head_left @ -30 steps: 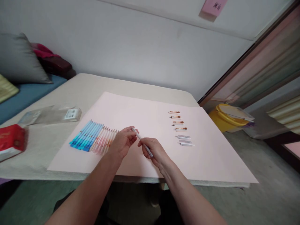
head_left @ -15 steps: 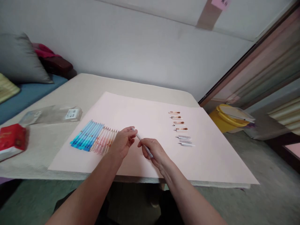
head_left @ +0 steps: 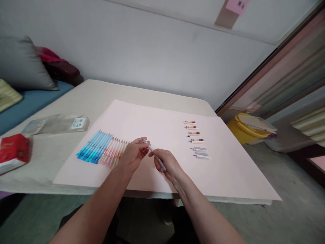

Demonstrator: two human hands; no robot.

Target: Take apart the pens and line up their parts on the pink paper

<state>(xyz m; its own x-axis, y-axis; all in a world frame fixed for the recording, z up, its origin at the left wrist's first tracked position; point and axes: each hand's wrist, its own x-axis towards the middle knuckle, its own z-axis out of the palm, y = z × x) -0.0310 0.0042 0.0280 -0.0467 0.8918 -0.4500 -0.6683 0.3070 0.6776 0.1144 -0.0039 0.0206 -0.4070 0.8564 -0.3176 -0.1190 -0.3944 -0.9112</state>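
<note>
Both my hands hold one thin grey pen (head_left: 153, 151) above a large pale pink sheet (head_left: 162, 128). My left hand (head_left: 133, 154) pinches its upper tip between thumb and fingers. My right hand (head_left: 168, 164) is wrapped round its lower part. Just left of my left hand lies a tight row of several pens (head_left: 101, 150), blue ones at the left and pink ones at the right. To the right, a column of several small pen caps (head_left: 194, 136) lies on the sheet, tan ones above grey ones.
The sheet covers a beige table (head_left: 83, 98). A clear plastic package (head_left: 56, 124) and a red tissue pack (head_left: 12, 152) lie at the left. Cushions sit at the far left. A yellow bucket (head_left: 241, 127) stands on the floor at the right.
Hardly anything differs; both hands keep hold of the pen in the same spot, with only a slight shift of the view.
</note>
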